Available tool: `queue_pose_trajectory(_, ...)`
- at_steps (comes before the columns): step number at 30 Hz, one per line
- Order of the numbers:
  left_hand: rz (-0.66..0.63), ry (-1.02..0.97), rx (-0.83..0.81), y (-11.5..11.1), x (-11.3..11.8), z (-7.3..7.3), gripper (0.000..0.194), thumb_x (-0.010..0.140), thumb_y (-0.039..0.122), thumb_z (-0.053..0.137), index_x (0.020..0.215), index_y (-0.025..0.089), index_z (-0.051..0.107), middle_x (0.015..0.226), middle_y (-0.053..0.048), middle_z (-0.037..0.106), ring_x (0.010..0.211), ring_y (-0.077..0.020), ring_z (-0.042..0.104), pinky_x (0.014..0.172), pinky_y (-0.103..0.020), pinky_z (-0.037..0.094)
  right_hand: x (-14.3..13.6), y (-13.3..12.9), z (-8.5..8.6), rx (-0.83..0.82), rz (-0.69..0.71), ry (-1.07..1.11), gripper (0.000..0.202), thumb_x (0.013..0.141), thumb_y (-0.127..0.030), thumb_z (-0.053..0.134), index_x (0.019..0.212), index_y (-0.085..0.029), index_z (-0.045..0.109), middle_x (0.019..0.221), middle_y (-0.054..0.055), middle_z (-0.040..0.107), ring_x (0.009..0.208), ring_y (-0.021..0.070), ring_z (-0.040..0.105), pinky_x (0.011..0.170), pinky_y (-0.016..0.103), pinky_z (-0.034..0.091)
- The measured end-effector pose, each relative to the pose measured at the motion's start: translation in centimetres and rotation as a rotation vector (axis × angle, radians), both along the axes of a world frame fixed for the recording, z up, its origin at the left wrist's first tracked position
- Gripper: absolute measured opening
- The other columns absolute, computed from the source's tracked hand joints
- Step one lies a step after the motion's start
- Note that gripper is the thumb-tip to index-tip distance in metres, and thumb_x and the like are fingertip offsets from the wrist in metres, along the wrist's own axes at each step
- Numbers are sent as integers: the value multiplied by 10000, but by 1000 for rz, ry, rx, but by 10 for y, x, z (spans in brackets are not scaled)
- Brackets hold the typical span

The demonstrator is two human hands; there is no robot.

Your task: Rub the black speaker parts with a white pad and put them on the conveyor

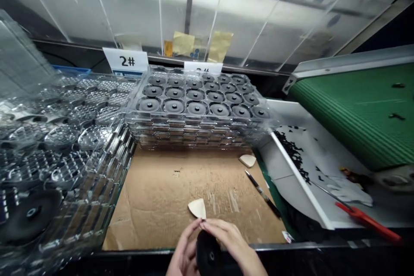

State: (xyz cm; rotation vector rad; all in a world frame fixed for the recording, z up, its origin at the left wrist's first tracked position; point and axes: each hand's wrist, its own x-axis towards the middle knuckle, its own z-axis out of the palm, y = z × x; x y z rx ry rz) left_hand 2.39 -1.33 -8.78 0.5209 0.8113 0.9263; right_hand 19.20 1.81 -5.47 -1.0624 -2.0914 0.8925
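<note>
A round black part with a small ring at its centre is held between both hands at the bottom of the view. My left hand wraps its left side, and my right hand lies over its top and right side. The fingertips of both hands meet just above the part, at the lower tip of a cream wedge-shaped piece on the cardboard sheet. Whether the fingertips touch that piece is hard to tell.
Clear trays of black round parts are stacked behind the cardboard. More clear trays stand left. A second cream piece and a pen-like tool lie right. Beyond are a white bin, red-handled tool and green conveyor.
</note>
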Motion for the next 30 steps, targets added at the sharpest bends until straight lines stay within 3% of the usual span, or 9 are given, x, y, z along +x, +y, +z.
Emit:
queue_pose_trajectory(2,29,-23,-97,1,-11,2,806,501,483,782,1236,310,500,1259,-117,586,1262,-314,420,991,-425,396,-12,-10,-8,-74,-75,-2,777,702,-651,573,1375,-347,332,1242,85,561,1106,295,550,875,380,501)
queue_pose_trajectory(6,136,-154,-304,4,-29,18,663,487,427,805,1114,349,604,1237,-72,608,1164,-295,527,934,-368,434,-31,-5,11,-119,-39,-47,811,722,-665,530,1390,-254,327,1295,108,518,1179,285,488,959,380,437)
queue_pose_trajectory(8,188,-247,-351,8,-34,31,589,524,392,798,1085,357,620,1167,-64,652,1052,-280,608,846,-352,485,-31,5,14,-73,-65,-120,715,779,-594,531,1380,-254,346,1304,103,509,1190,280,474,964,396,432)
queue_pose_trajectory(12,318,-321,-343,19,-41,51,514,592,325,773,1083,332,619,1161,-68,656,1061,-293,604,867,-385,486,-24,20,-10,15,-276,-319,371,886,-332,477,1251,-281,520,1166,100,584,996,252,578,815,405,518)
queue_pose_trajectory(15,375,-315,-334,26,-43,59,521,614,289,762,1109,326,605,1216,-58,626,1131,-300,555,928,-384,458,-24,26,-35,11,-268,-321,340,871,-275,478,1194,-235,576,1140,140,574,906,258,597,734,413,538)
queue_pose_trajectory(18,389,-337,-336,30,-43,63,491,633,305,746,1105,304,613,1249,-69,604,1158,-294,533,954,-366,444,-28,36,-43,-3,-276,-281,331,901,-224,378,1138,-186,605,1111,160,568,921,252,596,754,417,528)
queue_pose_trajectory(22,412,-339,-359,32,-41,65,435,692,327,693,1117,285,610,1241,-87,607,1166,-282,529,991,-379,415,-34,46,-32,-59,-266,-195,291,921,-240,376,1112,-189,589,962,97,622,865,196,614,748,331,527)
queue_pose_trajectory(25,448,-287,-353,32,-41,63,426,706,320,680,1122,256,613,1225,-102,616,1138,-276,552,987,-367,423,-37,39,-23,-102,-234,-143,275,915,-241,420,1147,-199,561,966,78,648,857,183,616,737,308,520)
queue_pose_trajectory(30,441,-213,-358,36,-39,59,438,655,298,730,1075,204,646,1195,-116,631,1116,-277,566,940,-335,463,-38,31,-3,-171,-141,-111,214,881,-223,485,1034,-227,635,819,27,679,719,163,614,655,284,513)
